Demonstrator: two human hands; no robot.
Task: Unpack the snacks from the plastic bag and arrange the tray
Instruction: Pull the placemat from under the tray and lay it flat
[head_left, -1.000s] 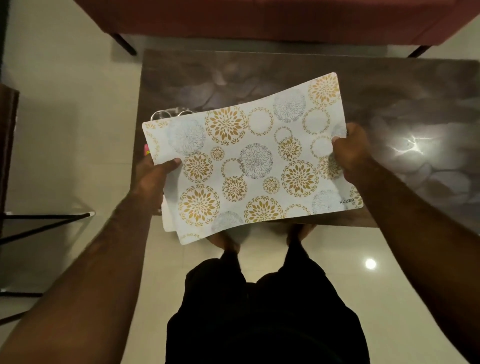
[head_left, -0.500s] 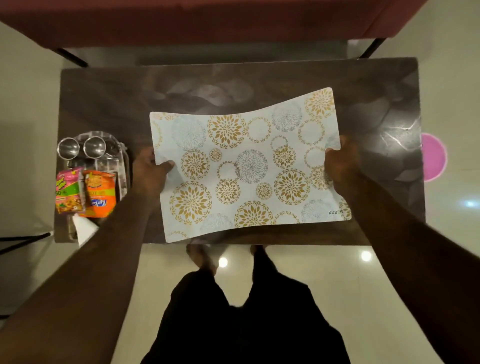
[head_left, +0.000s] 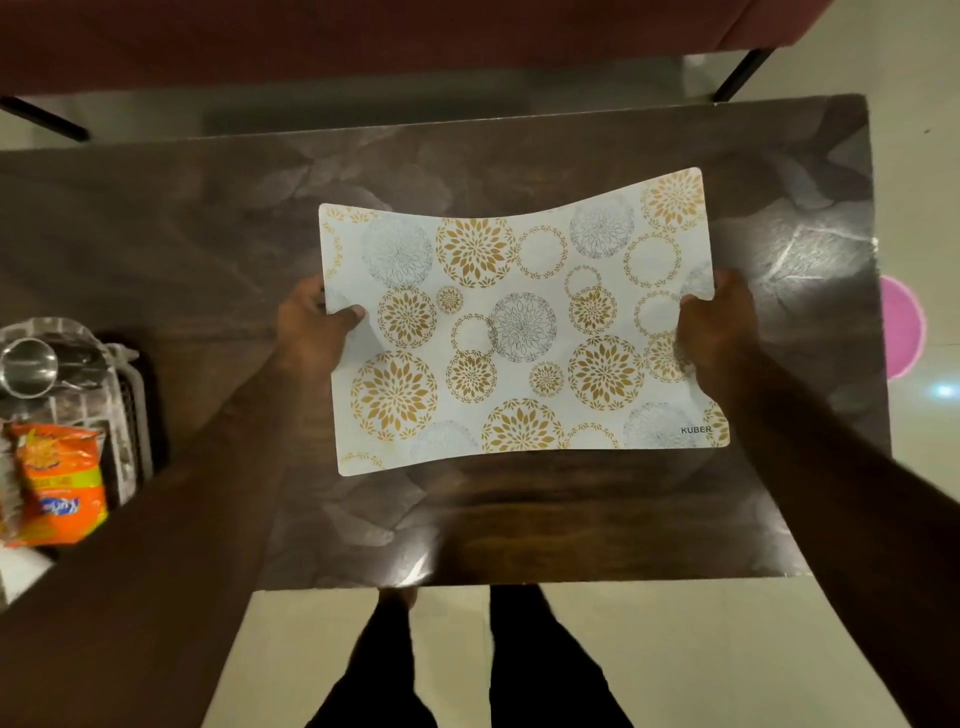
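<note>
A white placemat (head_left: 519, 322) with gold and grey flower circles hangs sagging above the middle of the dark table (head_left: 208, 234). My left hand (head_left: 311, 327) grips its left edge, thumb on top. Its right edge is gripped by my right hand (head_left: 717, 327) the same way. At the far left lies a clear plastic bag (head_left: 78, 338) over a tray (head_left: 132, 415). An orange snack packet (head_left: 60, 483) lies on it, and a steel cup (head_left: 28, 366) stands behind the packet.
A dark red sofa (head_left: 363, 31) runs along the table's far side. A pink round object (head_left: 904, 327) lies on the floor to the right. My legs and feet (head_left: 467, 665) stand at the table's near edge.
The placemat has moved forward from the near edge to over the table's middle. The view has shifted right, so the tray and snacks now sit at the left border.
</note>
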